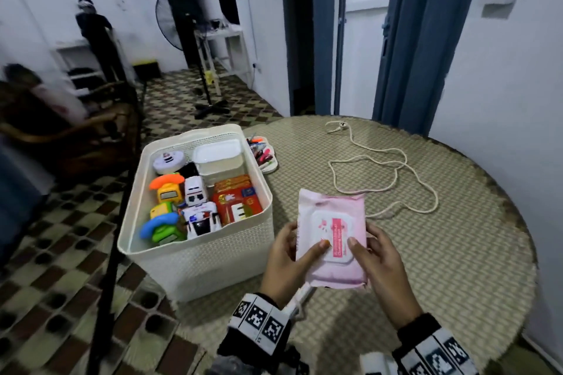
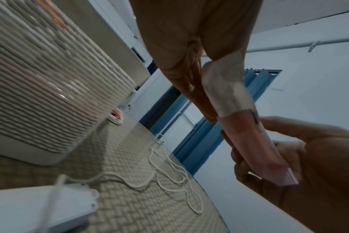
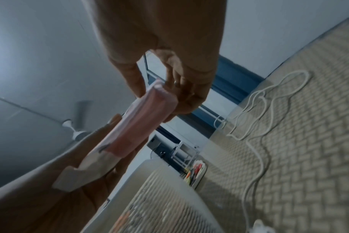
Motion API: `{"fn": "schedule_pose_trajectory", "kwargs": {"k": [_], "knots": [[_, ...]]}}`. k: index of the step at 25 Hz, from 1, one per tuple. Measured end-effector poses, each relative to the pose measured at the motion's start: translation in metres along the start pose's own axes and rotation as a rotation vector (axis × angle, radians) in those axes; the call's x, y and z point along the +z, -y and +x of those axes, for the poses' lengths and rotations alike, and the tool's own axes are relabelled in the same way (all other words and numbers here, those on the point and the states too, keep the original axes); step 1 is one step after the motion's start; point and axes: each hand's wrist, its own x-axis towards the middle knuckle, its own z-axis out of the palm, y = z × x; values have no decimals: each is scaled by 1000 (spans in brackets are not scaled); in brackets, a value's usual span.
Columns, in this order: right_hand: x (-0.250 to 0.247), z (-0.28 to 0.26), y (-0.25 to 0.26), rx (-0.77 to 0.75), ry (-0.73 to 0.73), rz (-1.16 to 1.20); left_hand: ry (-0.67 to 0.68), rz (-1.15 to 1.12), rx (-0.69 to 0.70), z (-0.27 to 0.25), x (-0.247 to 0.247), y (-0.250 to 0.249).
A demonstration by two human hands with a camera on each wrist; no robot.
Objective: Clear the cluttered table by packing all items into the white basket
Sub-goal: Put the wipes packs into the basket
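1. Holding the pink wet-wipes pack (image 1: 333, 237) in both hands, we keep it lifted above the woven table (image 1: 457, 237), just right of the white basket (image 1: 195, 265).
2. Our left hand (image 1: 288, 265) grips the pack's left edge, thumb curled onto its white flip lid, fingers underneath.
3. Our right hand (image 1: 380, 265) grips the right edge the same way, thumb on the lid's pink label.
4. Writing on that label is too small to read.
5. Inside the basket we see toy phones, white toy robots, a red box with a rabbit figure, and a lidded white tub.
6. Beyond it lies a tray of pens (image 1: 263, 154); a white cord (image 1: 396, 173) loops across the table.
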Motion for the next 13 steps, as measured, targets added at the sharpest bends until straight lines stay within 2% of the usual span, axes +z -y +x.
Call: {"fn": "schedule_pose_trajectory", "kwargs": {"k": [6, 13], "knots": [[92, -34, 2, 29, 207, 7, -149, 96, 69, -54, -92, -36], [206, -18, 13, -13, 412, -85, -308, 111, 146, -54, -187, -84]]}}
